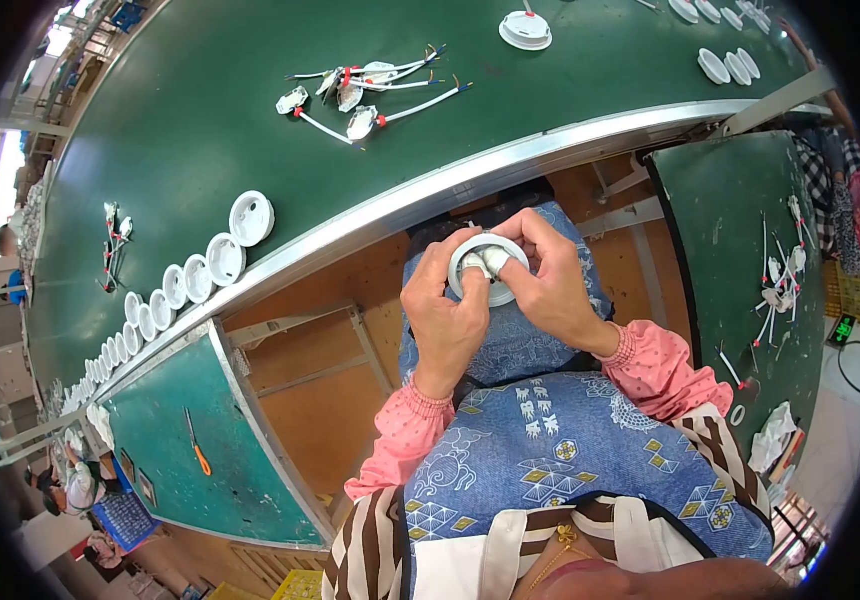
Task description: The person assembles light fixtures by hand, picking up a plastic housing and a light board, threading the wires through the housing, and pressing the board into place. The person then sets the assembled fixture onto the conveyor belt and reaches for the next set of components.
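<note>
A round white plastic housing with a wide rim (503,297) is held over my lap, its hollow side facing up at me. My left hand (445,318) closes round its left side, with the thumb reaching inside. From the right, my right hand (553,285) grips the rim, and its thumb also presses into the hollow. Under the thumbtips sits a small white part (493,260), partly covered by them. On the green bench ahead lies a loose group of white parts with red-banded cables (350,92).
A long row of white round housings (225,259) runs along the bench's metal edge (370,215). Another housing (525,31) lies at the far side. An orange-handled tool (199,455) rests on the left side table. More cabled parts (780,290) lie on the right table.
</note>
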`<state>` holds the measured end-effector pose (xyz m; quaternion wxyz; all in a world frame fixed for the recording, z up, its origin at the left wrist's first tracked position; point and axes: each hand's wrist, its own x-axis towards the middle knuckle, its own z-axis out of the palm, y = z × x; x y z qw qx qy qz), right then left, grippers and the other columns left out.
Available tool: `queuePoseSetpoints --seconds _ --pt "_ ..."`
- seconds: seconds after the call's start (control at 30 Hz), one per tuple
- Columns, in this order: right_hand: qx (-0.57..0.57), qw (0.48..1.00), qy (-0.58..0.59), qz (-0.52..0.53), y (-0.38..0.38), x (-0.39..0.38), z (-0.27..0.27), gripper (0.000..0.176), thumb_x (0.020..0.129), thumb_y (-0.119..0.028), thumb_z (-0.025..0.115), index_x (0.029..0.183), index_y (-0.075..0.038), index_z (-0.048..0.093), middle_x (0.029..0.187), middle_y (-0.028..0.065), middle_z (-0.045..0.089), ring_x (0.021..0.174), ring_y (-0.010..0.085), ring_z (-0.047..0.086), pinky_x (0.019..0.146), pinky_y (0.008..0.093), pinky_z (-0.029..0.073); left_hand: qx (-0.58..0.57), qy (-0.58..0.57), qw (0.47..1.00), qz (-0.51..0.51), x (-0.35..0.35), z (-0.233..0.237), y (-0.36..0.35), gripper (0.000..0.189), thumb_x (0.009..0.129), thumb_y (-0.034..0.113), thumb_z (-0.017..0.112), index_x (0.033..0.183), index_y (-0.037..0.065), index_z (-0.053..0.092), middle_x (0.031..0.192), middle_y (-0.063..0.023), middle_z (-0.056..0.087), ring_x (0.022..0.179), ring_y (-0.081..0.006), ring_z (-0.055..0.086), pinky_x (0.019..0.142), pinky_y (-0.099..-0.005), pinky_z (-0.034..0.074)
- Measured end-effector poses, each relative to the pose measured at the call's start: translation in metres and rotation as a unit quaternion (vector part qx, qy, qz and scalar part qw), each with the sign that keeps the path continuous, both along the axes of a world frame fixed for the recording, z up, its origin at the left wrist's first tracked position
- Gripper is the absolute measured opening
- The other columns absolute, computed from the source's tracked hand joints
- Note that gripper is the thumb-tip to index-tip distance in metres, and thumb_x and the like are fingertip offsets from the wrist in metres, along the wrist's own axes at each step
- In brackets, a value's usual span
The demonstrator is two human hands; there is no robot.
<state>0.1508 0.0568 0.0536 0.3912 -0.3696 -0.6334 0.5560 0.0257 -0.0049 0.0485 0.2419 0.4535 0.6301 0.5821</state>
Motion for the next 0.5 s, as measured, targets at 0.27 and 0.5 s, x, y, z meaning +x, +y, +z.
queuePoseSetpoints --seconds 0.27,0.5 --pt "-0.005 0.998 0.048 -0.037 -0.009 -0.01 -0.008 0.012 0.088 0.005 0.06 0.1 0.003 0.06 0.09 0.0082 0.068 0.081 0.0103 0.066 0.07 0.0269 0.054 -0.026 -0.095 0.995 0.016 0.002 0.001 0.004 0.027 0.087 -0.003 0.055 0.108 -0.001 0.072 0.093 -0.0059 0.07 0.087 -0.0124 0.064 0.077 -0.0265 0.051" --pt "-0.069 0.994 0.077 -0.038 0.004 -0.006 -0.003 0.011 0.09 0.002 0.061 0.101 0.002 0.059 0.093 0.0064 0.068 0.084 0.0089 0.065 0.072 0.026 0.054 -0.043 -0.187 0.98 -0.045 0.002 0.007 -0.002 0.036 0.093 -0.001 0.057 0.129 -0.004 0.06 0.114 -0.0103 0.067 0.103 -0.0158 0.064 0.09 -0.0289 0.052"
